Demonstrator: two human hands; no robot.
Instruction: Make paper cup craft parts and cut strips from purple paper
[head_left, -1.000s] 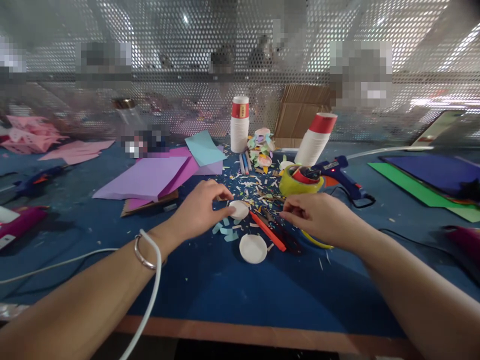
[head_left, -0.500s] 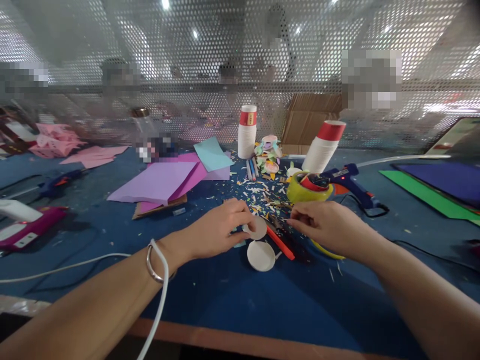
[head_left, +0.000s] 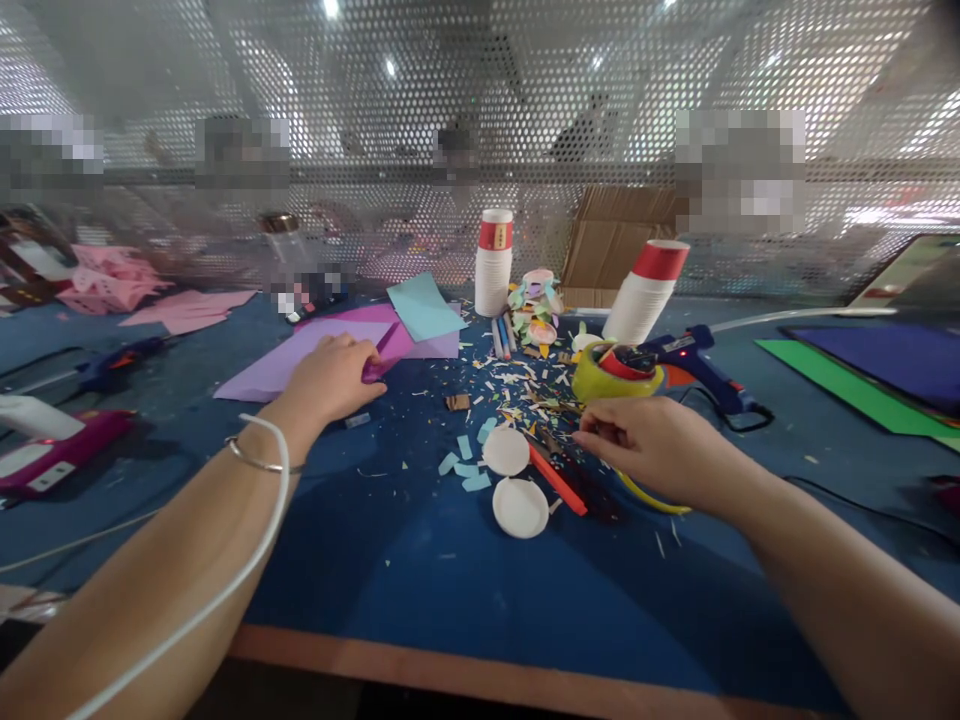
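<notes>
My left hand [head_left: 334, 375] is at the right side of the stack of purple and magenta paper [head_left: 397, 340]. Its fingers are curled over the edge, pinching the magenta sheet. My right hand [head_left: 637, 437] hovers low over dark scraps, with thumb and fingers pressed together; whatever is between them is hidden. Left of it lie an orange-red stick-like tool [head_left: 559, 480] and two round white paper discs, the upper disc [head_left: 506, 452] and the lower disc [head_left: 520, 508]. Small light-blue paper pieces [head_left: 466, 470] lie beside the discs. A yellow curved strip [head_left: 652, 497] shows under my right wrist.
Paper scraps [head_left: 517, 380] cover the table's middle. Behind them stand two stacks of paper cups, one upright [head_left: 493, 285] and one leaning [head_left: 637, 305]. A blue glue gun [head_left: 697, 360] rests by a yellow tape roll [head_left: 607, 380]. Green paper [head_left: 840, 385] lies at right.
My left hand has moved left and away from the upper white disc to the purple paper stack, uncovering the light-blue pieces and a brown scrap. My right hand has hardly moved.
</notes>
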